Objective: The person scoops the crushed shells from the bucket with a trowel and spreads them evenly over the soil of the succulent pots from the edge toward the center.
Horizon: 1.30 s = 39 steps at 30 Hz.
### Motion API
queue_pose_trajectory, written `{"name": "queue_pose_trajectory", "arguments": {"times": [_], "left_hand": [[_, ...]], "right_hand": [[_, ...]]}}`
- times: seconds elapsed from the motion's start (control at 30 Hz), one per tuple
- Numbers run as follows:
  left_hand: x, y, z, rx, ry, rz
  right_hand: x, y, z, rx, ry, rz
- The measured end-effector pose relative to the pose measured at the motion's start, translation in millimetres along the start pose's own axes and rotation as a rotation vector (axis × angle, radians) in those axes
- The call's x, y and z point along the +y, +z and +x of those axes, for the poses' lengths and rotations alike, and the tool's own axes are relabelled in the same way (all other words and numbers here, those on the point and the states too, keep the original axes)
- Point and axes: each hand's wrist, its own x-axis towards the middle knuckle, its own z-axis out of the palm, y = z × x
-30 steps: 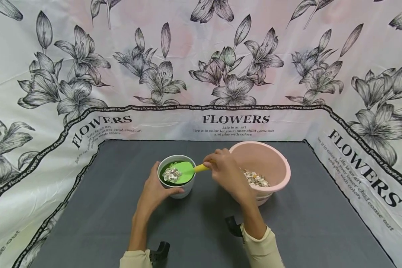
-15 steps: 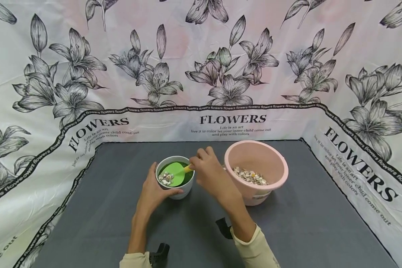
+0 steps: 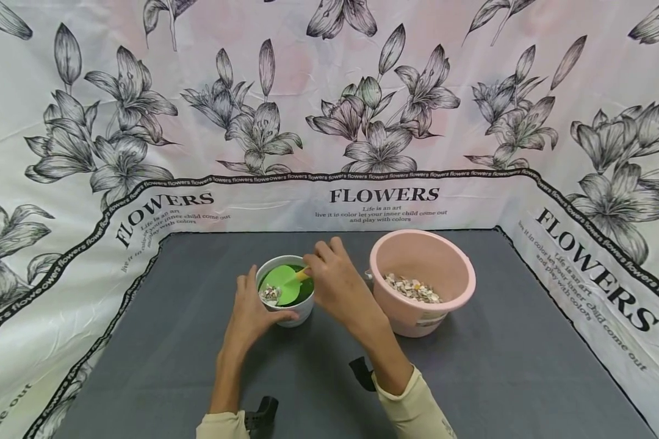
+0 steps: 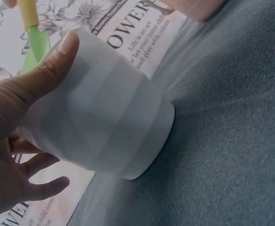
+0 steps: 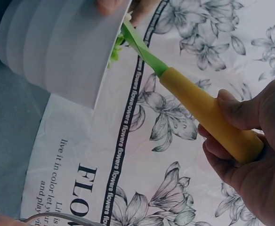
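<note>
A white ribbed pot (image 3: 301,313) stands on the grey cloth with green inside it. Its left side is gripped by my left hand (image 3: 248,320), the thumb along the near rim. My right hand (image 3: 340,288) holds a small garden trowel by its yellow handle (image 5: 208,113). The green blade (image 3: 290,291) dips into the pot's mouth, tilted down to the left, and small pale stone chips (image 3: 270,295) lie at its tip. Green leaves (image 5: 115,52) poke out at the rim in the right wrist view. How deep the chips lie in the pot is hidden.
A pink bucket (image 3: 442,262) stands right of the pot, close to my right forearm. Mixed stone chips (image 3: 413,288) cover its bottom. Behind the grey tabletop (image 3: 500,366) rises a white cloth (image 3: 285,210) printed with flowers and lettering.
My right hand has moved left with the trowel, whose blade has tipped lower into the pot. Fewer chips show on the blade. The left hand has stayed on the pot.
</note>
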Motion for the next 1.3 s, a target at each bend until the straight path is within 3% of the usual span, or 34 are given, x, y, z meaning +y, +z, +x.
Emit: {"name": "queue_pose_trajectory", "arguments": {"times": [0.27, 0.6, 0.93, 1.13, 1.3], "left_hand": [[-4.1, -8.3, -2.3, -0.035, 0.04, 0.0], [-9.0, -16.3, -2.8, -0.069, 0.039, -0.037], [-11.8, -19.3, -6.8, -0.04, 0.057, -0.111], [-11.0, -20.8, -6.0, -0.003, 0.043, -0.098], [-10.9, -21.1, -8.5, -0.023, 0.02, -0.123]], "right_hand": [[-3.2, 2.2, 0.8, 0.04, -0.018, -0.028], [-5.2, 7.5, 0.0, 0.106, -0.041, -0.085], [-8.1, 3.4, -2.3, 0.124, -0.078, -0.047], [-6.5, -4.2, -0.1, 0.142, -0.087, -0.011], [-5.3, -9.3, -3.4, 0.17, -0.083, -0.004]]}}
